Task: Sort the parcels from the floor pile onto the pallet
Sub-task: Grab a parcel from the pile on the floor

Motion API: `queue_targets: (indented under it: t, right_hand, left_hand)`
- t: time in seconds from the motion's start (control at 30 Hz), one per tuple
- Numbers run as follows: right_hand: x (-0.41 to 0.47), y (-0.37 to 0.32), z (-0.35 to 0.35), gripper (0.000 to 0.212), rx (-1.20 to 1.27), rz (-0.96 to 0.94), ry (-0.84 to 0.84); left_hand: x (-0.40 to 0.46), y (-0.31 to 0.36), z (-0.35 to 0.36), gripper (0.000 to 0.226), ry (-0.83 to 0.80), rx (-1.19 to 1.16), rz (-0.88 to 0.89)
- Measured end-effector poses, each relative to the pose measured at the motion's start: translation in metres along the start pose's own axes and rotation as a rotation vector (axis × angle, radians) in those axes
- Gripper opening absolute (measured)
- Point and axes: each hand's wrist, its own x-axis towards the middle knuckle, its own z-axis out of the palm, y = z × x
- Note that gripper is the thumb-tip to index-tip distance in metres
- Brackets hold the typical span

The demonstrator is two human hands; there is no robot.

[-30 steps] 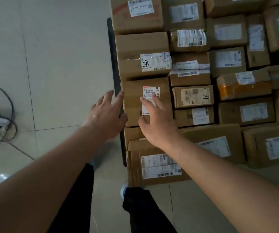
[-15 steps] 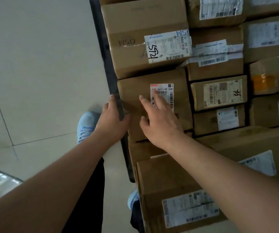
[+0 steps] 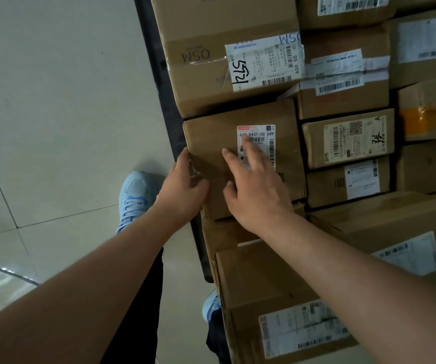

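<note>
Fingers of the right hand (image 3: 257, 190) are laid flat and straight on top of a brown parcel (image 3: 216, 143), partly over its white label (image 3: 260, 139). The left hand (image 3: 184, 189) is held against the parcel's left edge, thumb on top; its fingers are hidden over the side. The parcel is packed among other boxes on the black pallet (image 3: 159, 74). Just behind it, a bigger box (image 3: 211, 27) marked "WSO" is seen. A blue shoe (image 3: 134, 195) is seen on the pale tiled floor (image 3: 53, 101).

Left hand (image 3: 182, 187) grips the cardboard parcel's (image 3: 211, 143) left edge; right hand (image 3: 256, 185) lies flat on its label (image 3: 260, 139).
</note>
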Motion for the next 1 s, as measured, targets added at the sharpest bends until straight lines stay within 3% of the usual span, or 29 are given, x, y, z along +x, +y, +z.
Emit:
queue_targets:
  t: [0.17, 0.3, 0.4, 0.53, 0.67, 0.83, 1.0]
  right_hand:
    - [0.006, -0.013, -0.013, 0.06, 0.052, 0.071, 0.083]
    - [0.022, -0.038, -0.031, 0.051, 0.115, 0.079, 0.263]
    - [0.038, -0.055, -0.048, 0.053, 0.102, 0.048, 0.335]
    - [0.06, -0.067, -0.072, 0.063, 0.055, 0.002, 0.332]
    - [0.087, -0.064, -0.092, 0.074, -0.006, -0.039, 0.284]
    - [0.114, -0.049, -0.1, 0.066, -0.06, -0.024, 0.273]
    - [0.121, -0.041, -0.097, 0.064, -0.053, 0.007, 0.251]
  left_hand:
    - [0.01, 0.011, -0.02, 0.051, 0.092, -0.067, -0.059]
    - [0.028, 0.041, -0.047, 0.066, 0.169, -0.216, -0.086]
    - [0.038, 0.06, -0.065, 0.064, 0.208, -0.223, -0.045]
    - [0.051, 0.086, -0.083, 0.061, 0.204, -0.284, -0.004]
    - [0.065, 0.109, -0.096, 0.053, 0.096, -0.441, -0.014]
    - [0.075, 0.125, -0.095, 0.044, 0.057, -0.503, 0.0]
    - [0.08, 0.122, -0.087, 0.056, 0.06, -0.483, -0.008]
